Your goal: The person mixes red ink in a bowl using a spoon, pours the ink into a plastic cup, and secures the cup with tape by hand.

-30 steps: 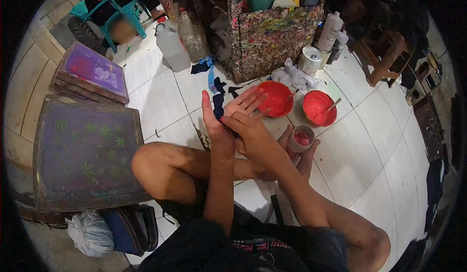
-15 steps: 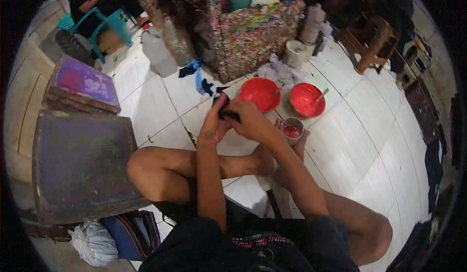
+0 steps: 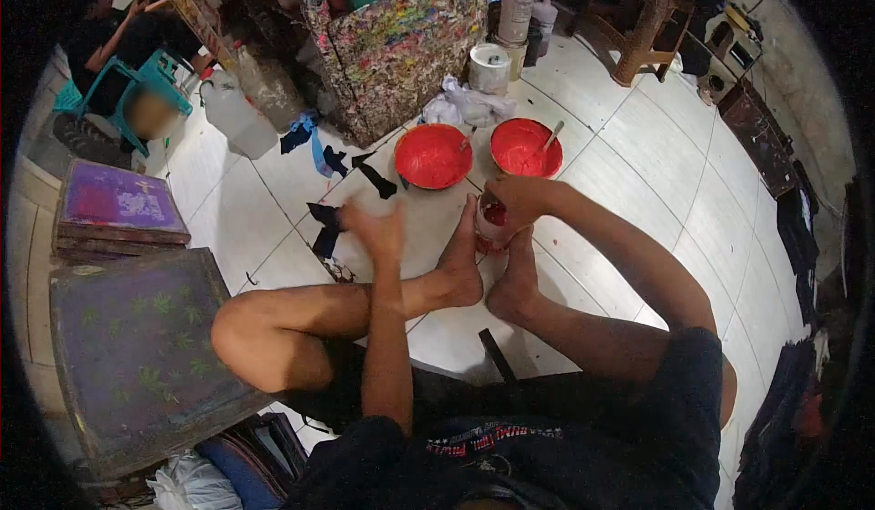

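Between my bare feet stands a small clear cup (image 3: pixel 489 229) with red paint in it. My right hand (image 3: pixel 524 200) is bent over its right side, fingers curled at the rim and closed on it. My left hand (image 3: pixel 375 229) is raised to the left of the feet, its fingers smeared by motion. Black cloth scraps (image 3: pixel 324 226) are right beside its fingertips; whether it holds them cannot be made out. Another black strip (image 3: pixel 375 178) lies on the tiles beyond. Two red-coated bowls, a left bowl (image 3: pixel 433 156) and a right bowl (image 3: pixel 526 148) with a spoon, stand past the feet.
Purple-stained printing frames (image 3: pixel 123 202) are stacked at left, with a larger dark frame (image 3: pixel 150 346) nearer. A paint-crusted block (image 3: pixel 401 54), a white can (image 3: pixel 489 70) and a translucent jug (image 3: pixel 239 113) stand at the back. A wicker stool (image 3: pixel 638 31) is at back right. Another person sits far left.
My hands have parted from the black piece they were handling together. The right went to the cup, the left moved leftward. Black scraps now show beside the left hand. The view has shifted.
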{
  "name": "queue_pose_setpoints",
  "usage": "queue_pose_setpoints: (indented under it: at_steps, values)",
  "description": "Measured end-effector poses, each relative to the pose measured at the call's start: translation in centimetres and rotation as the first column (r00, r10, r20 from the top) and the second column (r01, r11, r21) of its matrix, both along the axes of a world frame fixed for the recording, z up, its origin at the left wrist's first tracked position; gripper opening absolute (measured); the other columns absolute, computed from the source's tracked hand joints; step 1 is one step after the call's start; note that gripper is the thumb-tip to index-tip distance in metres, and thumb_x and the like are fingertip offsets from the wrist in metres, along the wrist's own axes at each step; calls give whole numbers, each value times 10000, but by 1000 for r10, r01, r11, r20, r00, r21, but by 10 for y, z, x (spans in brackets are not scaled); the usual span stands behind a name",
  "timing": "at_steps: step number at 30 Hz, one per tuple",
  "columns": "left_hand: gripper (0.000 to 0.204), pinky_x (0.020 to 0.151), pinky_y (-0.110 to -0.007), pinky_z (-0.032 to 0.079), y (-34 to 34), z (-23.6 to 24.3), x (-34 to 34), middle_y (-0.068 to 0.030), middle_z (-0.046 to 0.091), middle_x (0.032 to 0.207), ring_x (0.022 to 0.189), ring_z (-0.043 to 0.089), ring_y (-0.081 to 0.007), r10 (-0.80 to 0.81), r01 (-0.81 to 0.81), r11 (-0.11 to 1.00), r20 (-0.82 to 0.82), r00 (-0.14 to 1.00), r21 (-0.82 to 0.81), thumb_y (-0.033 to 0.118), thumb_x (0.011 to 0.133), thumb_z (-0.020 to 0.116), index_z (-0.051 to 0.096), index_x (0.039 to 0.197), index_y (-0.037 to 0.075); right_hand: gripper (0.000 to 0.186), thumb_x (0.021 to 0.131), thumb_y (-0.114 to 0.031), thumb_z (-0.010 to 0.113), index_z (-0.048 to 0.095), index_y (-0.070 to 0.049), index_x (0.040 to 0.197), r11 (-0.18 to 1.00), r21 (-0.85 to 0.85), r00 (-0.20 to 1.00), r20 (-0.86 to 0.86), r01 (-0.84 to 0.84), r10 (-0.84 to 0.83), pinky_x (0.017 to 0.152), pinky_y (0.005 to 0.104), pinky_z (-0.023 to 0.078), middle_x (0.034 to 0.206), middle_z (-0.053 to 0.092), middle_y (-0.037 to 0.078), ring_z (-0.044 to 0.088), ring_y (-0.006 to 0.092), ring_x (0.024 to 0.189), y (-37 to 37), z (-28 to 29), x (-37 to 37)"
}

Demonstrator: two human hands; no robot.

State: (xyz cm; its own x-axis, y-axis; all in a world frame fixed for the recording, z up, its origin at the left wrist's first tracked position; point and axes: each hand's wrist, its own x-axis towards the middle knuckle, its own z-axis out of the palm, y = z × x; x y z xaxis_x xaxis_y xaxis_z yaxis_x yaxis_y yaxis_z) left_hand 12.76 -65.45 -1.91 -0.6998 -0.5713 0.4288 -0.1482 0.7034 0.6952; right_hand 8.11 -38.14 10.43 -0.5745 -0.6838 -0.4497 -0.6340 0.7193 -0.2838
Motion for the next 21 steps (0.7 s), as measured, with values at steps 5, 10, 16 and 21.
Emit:
queue_pose_setpoints:
  at_steps: [5,10,16,21]
  values:
    - [260,700,-379,533,103,56,52,-173,698,806,746,692,-272,-650,567,759,321,689,321,164,688,793,691,852,-10,691,531,-376,866,573,41,999,975,-202,992,-73,90,-106,794,434,529,960,647,235,643,392,911,10,-41,-1]
    - [372,754,-404,520,132,44,72,-232,662,1099,883,674,-329,-642,581,748,123,757,321,109,738,754,634,1054,-47,690,513,-336,863,566,58,995,950,-304,994,-64,66,-90,796,434,525,964,641,238,636,390,934,-1,-18,-2]
    - [737,884,-432,507,153,9,63,-250,504,1344,1035,630,-378,-542,591,753,-237,806,290,45,761,763,378,1382,-57,770,499,-381,878,557,54,1046,937,-328,989,-48,120,-143,802,431,525,968,644,235,640,377,928,6,-25,-4]
    - [713,937,-368,504,155,4,59,-187,525,1283,1166,556,-297,-559,518,651,-111,822,555,7,786,728,367,1400,-14,816,494,-429,884,567,51,1072,942,-324,967,-197,89,-159,811,428,524,1000,640,238,640,370,936,17,-30,-7]
